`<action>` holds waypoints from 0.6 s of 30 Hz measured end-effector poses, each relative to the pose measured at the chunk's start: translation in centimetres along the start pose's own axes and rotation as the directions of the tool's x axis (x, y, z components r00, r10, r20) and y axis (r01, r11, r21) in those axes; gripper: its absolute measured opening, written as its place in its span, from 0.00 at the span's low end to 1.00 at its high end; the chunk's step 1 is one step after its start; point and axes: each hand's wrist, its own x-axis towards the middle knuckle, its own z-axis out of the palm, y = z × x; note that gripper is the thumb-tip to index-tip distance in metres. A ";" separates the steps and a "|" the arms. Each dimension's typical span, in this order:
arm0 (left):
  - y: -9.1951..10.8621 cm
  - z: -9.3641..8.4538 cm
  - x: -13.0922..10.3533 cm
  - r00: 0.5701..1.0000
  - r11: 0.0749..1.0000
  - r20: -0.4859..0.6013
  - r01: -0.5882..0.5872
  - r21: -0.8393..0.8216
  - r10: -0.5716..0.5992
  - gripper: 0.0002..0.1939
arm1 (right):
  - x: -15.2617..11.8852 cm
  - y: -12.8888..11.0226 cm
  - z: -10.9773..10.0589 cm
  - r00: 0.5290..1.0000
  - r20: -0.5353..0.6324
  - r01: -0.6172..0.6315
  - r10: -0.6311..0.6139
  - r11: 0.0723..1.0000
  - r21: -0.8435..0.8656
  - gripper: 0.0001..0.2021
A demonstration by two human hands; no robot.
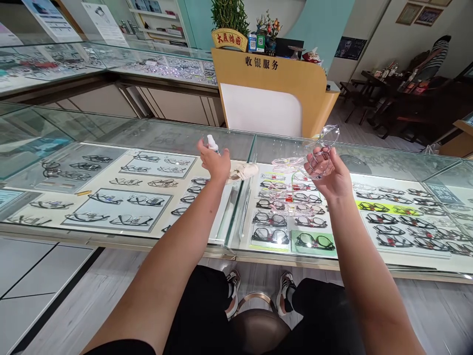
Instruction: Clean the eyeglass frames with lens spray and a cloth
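Note:
My left hand (216, 161) is over the glass counter with its fingers wrapped round a small white spray bottle (212, 142); most of the bottle is hidden by the hand. Up at the right, my right hand (332, 172) grips a pair of eyeglasses (328, 132) with thin, clear-looking frames, held tilted above the counter. A crumpled beige cloth (244, 171) lies on the glass just right of my left hand. Pink-framed eyeglasses (287, 162) are close to the left of my right hand.
The glass display counter (236, 246) spans the view, with rows of eyeglasses (271, 235) inside. Beyond it stands a yellow and white cashier desk (273, 74) with a plant (229, 22). A round stool (260, 325) is between my legs. A person (434, 59) is at the back right.

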 end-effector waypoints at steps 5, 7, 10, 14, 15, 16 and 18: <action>-2.4 0.9 1.4 0.992 0.996 0.124 0.029 -0.089 -0.017 0.23 | 0.0 0.3 -0.2 0.999 0.043 0.006 -0.004 0.999 -0.037 0.12; -2.5 0.9 1.5 0.993 0.990 0.121 0.025 -0.142 -0.008 0.17 | 0.0 0.4 -0.1 0.999 0.045 0.008 -0.007 0.999 -0.039 0.12; -1.3 0.7 1.1 0.993 0.958 0.100 -0.033 -0.284 0.064 0.15 | -0.1 0.3 0.2 0.999 0.048 0.017 -0.015 0.999 -0.051 0.13; 2.5 -0.7 -0.7 0.954 0.818 0.266 0.043 -0.573 0.136 0.11 | -0.3 0.1 0.7 0.997 0.075 0.028 -0.020 0.993 -0.113 0.15; 3.5 -1.2 -1.3 0.916 0.756 0.377 0.150 -0.637 0.135 0.12 | -0.4 0.0 0.8 0.996 0.084 0.030 -0.019 0.991 -0.127 0.16; 4.4 -1.8 -1.9 0.850 0.688 0.505 0.280 -0.670 0.146 0.15 | -0.6 0.0 0.9 0.996 0.093 0.030 -0.018 0.990 -0.136 0.16; 5.8 -2.9 -3.0 0.656 0.582 0.724 0.510 -0.634 0.214 0.27 | -0.8 -0.1 1.1 0.994 0.113 0.027 -0.011 0.990 -0.141 0.16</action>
